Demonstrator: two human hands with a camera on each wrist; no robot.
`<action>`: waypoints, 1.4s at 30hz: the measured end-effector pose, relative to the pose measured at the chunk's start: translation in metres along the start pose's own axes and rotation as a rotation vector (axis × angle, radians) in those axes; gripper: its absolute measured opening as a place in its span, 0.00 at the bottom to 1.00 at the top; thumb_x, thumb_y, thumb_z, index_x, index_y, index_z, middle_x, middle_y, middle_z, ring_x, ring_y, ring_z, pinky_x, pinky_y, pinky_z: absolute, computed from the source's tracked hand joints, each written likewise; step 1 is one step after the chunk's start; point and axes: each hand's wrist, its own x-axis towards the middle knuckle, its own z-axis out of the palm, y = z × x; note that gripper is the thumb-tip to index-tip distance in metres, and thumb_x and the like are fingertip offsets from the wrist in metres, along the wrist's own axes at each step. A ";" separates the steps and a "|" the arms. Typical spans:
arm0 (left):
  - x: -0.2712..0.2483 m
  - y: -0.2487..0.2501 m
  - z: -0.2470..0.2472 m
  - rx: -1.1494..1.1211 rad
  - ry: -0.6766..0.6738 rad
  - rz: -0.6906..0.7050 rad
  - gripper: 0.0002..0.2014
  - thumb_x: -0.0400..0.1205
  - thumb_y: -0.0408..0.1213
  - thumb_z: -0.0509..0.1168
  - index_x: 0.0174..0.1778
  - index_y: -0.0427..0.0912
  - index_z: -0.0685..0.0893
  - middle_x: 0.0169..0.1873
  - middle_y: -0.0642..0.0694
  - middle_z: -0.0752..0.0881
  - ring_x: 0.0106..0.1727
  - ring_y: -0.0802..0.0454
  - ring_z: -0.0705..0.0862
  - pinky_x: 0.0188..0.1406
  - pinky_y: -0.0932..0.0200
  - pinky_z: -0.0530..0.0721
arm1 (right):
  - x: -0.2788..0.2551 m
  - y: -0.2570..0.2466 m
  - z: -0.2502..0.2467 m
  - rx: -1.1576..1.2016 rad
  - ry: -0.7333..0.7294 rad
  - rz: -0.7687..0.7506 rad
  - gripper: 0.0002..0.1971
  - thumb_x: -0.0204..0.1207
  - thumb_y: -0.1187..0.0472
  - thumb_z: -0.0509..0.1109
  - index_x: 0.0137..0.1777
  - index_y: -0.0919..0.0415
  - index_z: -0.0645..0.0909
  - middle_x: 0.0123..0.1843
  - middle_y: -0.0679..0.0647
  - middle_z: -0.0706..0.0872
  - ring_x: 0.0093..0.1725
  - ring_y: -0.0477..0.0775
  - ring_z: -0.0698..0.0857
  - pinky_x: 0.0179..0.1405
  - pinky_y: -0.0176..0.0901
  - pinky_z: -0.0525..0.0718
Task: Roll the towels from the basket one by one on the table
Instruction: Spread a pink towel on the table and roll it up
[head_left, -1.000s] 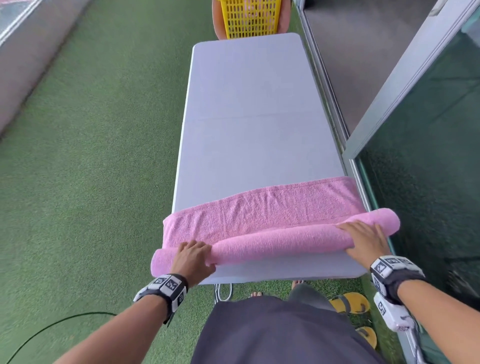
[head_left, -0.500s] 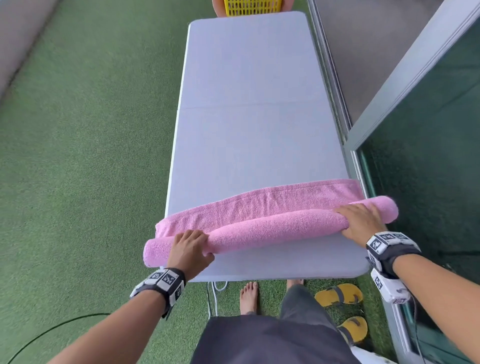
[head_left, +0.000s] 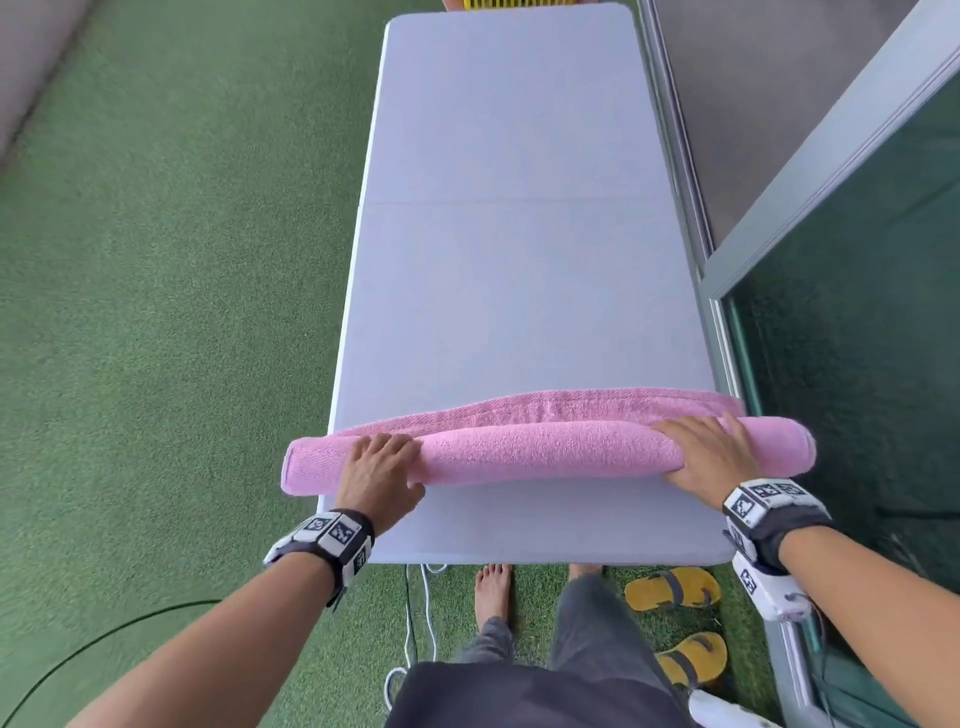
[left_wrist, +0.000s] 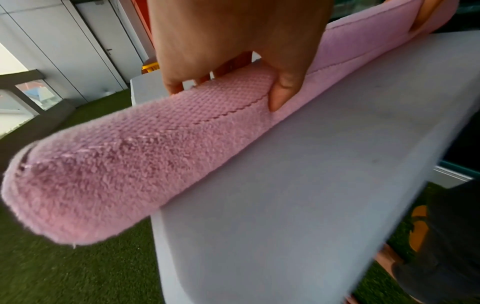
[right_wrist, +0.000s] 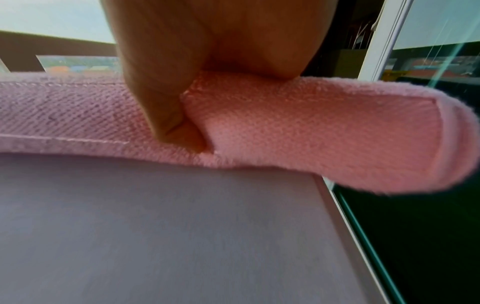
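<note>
A pink towel lies rolled into a long tube across the near end of the white table, both ends overhanging the sides. A narrow flat strip of the towel still lies beyond the roll. My left hand grips the roll near its left end, fingers over the top and thumb pressed into the near side of the towel. My right hand grips it near the right end, the thumb tucked against the towel. The yellow basket peeks in past the table's far end.
Green artificial turf surrounds the table. A glass door and metal rail run close along the table's right side. Yellow sandals and my bare foot are under the near edge, beside a white cable.
Both hands have pushed the roll away from me along the table. The roll has grown thicker and the flat strip beyond it has shrunk to a narrow band.
</note>
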 end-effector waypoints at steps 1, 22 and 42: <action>0.005 -0.001 -0.005 0.010 0.001 -0.004 0.20 0.72 0.51 0.70 0.57 0.44 0.84 0.55 0.48 0.87 0.56 0.48 0.81 0.65 0.45 0.74 | 0.006 0.000 -0.005 0.013 -0.026 0.004 0.36 0.68 0.43 0.72 0.77 0.41 0.67 0.76 0.42 0.74 0.75 0.50 0.72 0.80 0.60 0.55; 0.044 0.039 0.009 -0.059 -0.061 -0.018 0.50 0.76 0.63 0.61 0.84 0.42 0.42 0.84 0.43 0.45 0.84 0.42 0.41 0.80 0.36 0.37 | 0.050 -0.050 -0.019 0.068 0.030 -0.051 0.55 0.67 0.32 0.69 0.85 0.50 0.42 0.86 0.50 0.51 0.85 0.52 0.48 0.79 0.68 0.38; 0.017 -0.062 0.018 -0.011 -0.164 -0.244 0.37 0.82 0.58 0.52 0.82 0.41 0.54 0.77 0.39 0.66 0.80 0.35 0.59 0.80 0.32 0.46 | 0.038 0.054 -0.011 0.020 0.053 0.250 0.38 0.63 0.32 0.74 0.73 0.39 0.67 0.68 0.50 0.77 0.65 0.58 0.78 0.71 0.62 0.64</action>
